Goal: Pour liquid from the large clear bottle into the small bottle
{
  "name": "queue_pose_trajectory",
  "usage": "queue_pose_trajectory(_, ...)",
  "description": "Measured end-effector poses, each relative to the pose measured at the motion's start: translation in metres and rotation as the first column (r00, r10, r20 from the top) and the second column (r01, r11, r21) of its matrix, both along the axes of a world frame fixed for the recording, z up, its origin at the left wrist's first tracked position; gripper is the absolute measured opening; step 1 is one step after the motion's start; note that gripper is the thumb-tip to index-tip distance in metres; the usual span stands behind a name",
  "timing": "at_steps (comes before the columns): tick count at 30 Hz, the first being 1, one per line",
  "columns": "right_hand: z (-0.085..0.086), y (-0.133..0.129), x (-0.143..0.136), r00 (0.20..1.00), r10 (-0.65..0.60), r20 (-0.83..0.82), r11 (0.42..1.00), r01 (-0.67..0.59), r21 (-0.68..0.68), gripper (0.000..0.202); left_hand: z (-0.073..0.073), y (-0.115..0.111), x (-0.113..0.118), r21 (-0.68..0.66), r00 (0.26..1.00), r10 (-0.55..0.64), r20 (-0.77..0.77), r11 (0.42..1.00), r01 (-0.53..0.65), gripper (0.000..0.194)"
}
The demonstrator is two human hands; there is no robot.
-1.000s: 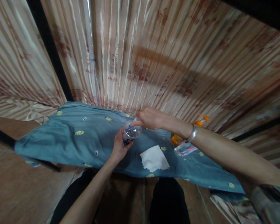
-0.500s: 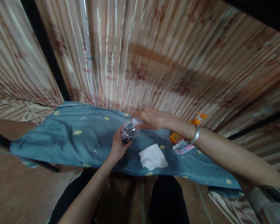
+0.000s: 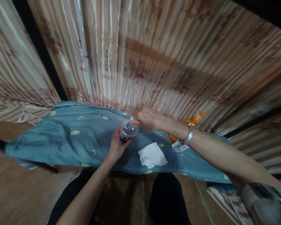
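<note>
My left hand (image 3: 117,142) is wrapped round the side of a clear plastic cup (image 3: 126,135) with dark printing, held tilted above the blue-grey cloth. Over the cup's top is my right hand (image 3: 145,118), its fingers closed on a small white wad (image 3: 132,119) that looks like tissue and touches the cup's upper part. Part of the wad is hidden by the fingers. A white paper napkin (image 3: 152,155) lies flat on the cloth, just right of the cup and nearer to me.
The patterned blue-grey cloth (image 3: 61,140) covers a low bench. Behind my right forearm stand an orange pump bottle (image 3: 194,120) and a clear bottle (image 3: 178,146), both partly hidden. A pleated curtain (image 3: 140,68) hangs behind, with a dark post (image 3: 41,50) at left.
My right hand and the white wad have shifted slightly left over the cup's top. The whole view has moved a little, and more of the orange pump bottle shows.
</note>
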State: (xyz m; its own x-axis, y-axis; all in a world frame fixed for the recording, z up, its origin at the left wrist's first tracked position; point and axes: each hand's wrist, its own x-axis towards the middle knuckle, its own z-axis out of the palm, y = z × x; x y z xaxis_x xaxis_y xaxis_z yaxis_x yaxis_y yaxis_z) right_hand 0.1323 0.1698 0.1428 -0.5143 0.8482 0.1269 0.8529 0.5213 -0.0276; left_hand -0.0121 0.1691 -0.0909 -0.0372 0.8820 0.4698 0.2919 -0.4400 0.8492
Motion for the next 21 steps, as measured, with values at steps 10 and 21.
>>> queue_pose_trajectory(10, -0.151, -0.071, 0.064, 0.816, -0.544, -0.196, 0.836, 0.507, -0.207, 0.07, 0.008, -0.008, -0.003, -0.136, 1.0, -0.022, 0.008, 0.991, 0.023, 0.042)
queue_pose_trajectory(21, -0.253, -0.099, 0.087, 0.834, -0.548, -0.058, 0.834, 0.54, -0.111, 0.046, 0.008, -0.017, 0.015, -0.202, 0.993, -0.112, -0.019, 0.974, 0.106, 0.041)
